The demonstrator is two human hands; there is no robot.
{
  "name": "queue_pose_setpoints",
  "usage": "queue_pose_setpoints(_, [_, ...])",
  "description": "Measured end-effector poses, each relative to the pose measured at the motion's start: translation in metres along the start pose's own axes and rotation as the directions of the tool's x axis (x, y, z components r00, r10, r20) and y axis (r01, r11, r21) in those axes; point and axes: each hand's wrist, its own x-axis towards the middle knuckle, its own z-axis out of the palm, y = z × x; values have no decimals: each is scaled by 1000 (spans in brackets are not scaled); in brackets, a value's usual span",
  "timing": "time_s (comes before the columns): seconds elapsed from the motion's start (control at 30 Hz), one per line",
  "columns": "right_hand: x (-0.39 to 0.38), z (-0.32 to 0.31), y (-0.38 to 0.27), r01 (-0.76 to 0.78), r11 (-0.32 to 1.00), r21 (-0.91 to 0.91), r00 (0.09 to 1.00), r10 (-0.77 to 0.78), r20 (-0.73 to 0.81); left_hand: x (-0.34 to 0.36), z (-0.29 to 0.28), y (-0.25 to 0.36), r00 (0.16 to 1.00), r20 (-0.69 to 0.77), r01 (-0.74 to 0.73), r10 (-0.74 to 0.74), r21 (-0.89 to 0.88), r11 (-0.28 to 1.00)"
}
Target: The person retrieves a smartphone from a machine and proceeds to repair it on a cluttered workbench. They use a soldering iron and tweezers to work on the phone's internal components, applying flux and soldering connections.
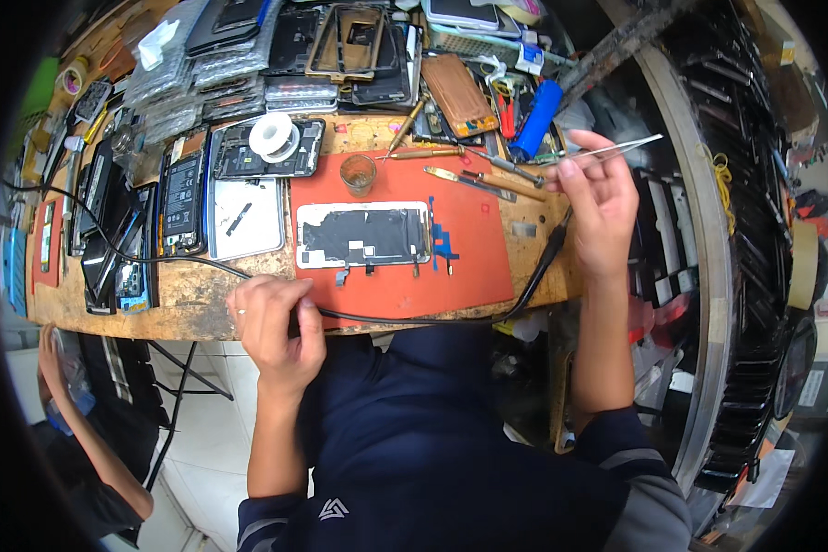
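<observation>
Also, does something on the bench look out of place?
Yes: the black cable trails along the orange mat's front edge, where it might snag; a white spool sits oddly on an opened device.

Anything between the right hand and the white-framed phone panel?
In this view, yes: a wooden-handled tool lies left of the right hand, and a blue piece sits on the orange mat beside the right edge of the phone panel.

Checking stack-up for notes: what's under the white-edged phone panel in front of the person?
The phone panel lies on the orange mat, which shows around it; small tabs stick out past its near edge. Anything directly beneath is covered and can't be seen.
</observation>
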Motion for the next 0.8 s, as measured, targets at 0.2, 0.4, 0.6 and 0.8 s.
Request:
queue_pose_setpoints(0.2, [11, 30, -13, -144, 989, 36, 971, 134, 196, 8, 9, 11, 996, 65, -56, 58, -37, 998])
queue_pose_setpoints(0.4, [26, 52, -16, -41, 997, -69, 943, 62, 328, 3, 20, 20, 991, 132, -34, 30, 26, 999])
queue_pose_setpoints(0.6, [36, 62, -15, 56, 995, -78, 906, -17, 422, 12, 21, 27, 964, 263, -53, 27, 93, 994])
queue_pose_setpoints(0.8, [43, 70, -15, 32, 999, -22, 925, -22, 379, 17, 24, 29, 949, 315, -20, -15, 107, 994])
